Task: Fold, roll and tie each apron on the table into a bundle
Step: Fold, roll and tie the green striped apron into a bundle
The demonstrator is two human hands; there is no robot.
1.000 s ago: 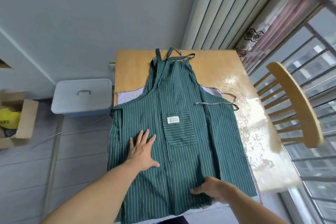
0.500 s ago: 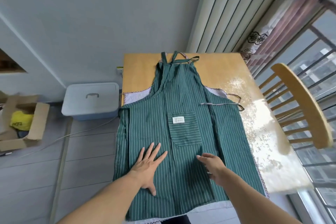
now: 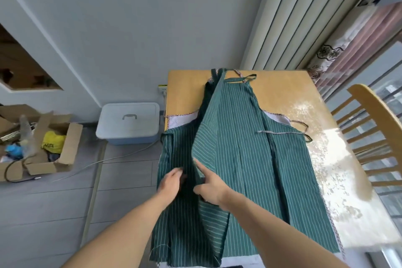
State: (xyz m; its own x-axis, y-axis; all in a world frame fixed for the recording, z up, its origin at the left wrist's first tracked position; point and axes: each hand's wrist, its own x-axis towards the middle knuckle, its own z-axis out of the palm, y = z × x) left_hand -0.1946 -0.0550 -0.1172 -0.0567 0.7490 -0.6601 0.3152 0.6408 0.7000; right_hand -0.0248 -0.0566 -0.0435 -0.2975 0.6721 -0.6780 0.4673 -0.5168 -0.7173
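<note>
Forearms are reaching in from the near edge, both hands meeting over the apron (image 3: 250, 159) near its left half. The right hand (image 3: 210, 189) is pinching a lengthwise ridge of the striped cloth, thumb and fingers closed on it, apparently to carry that part across as a long fold. The left hand (image 3: 171, 183) is lying just beside it, fingers loosely together and gripping nothing, probably pinning the lower layer so it is not sliding along with the fold. The apron is lying lengthwise on the counter (image 3: 282, 93), its hem hanging over the near edge and its left side over the left edge, likely because it is wider than the bare wood allows. Farther off, a waist tie (image 3: 280, 132) is trailing to the right, loose for the knot later. A second apron (image 3: 180, 118) is showing underneath.
</note>
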